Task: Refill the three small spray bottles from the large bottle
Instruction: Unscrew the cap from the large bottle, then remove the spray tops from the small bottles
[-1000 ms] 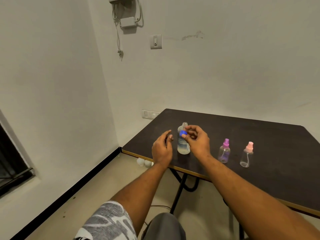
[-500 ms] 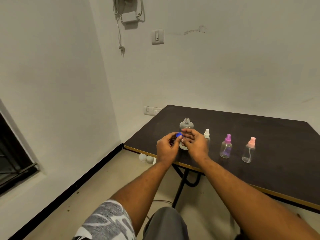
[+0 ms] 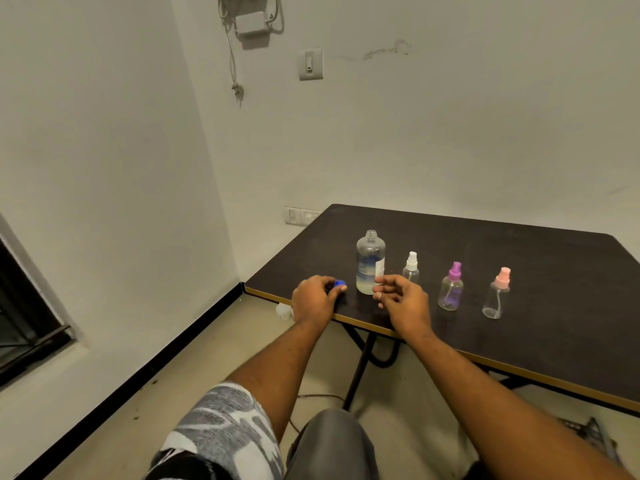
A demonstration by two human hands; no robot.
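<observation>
So the big clear plastic bottle (image 3: pixel 370 263) is standing upright near the front left corner of the dark brown table with the tan edge (image 3: pixel 519 244). Its neck is sitting open with no cap on, and there's some clear liquid sitting in the bottom part. The left hand (image 3: pixel 313 299) is resting at the table's edge just left of that bottle, and its curled fingers and thumb are pinching the small blue screw cap (image 3: pixel 340 283). The cap is sitting right down at the tabletop, though I can't tell if it's actually touching. The right hand (image 3: pixel 403 299) is hovering just right of the big bottle's base. Its fingers are loosely curled and spread a bit, and they're not holding anything. The fingertips are pointing toward the bottle but I can't tell if they're touching it.

The three little clear spray bottles are lining up to the right, all upright with their tops on: white-topped one (image 3: pixel 411 270) just beside the big bottle, then the purple-topped one (image 3: pixel 451 289), then the pink-topped one (image 3: pixel 497 296) furthest right.
</observation>
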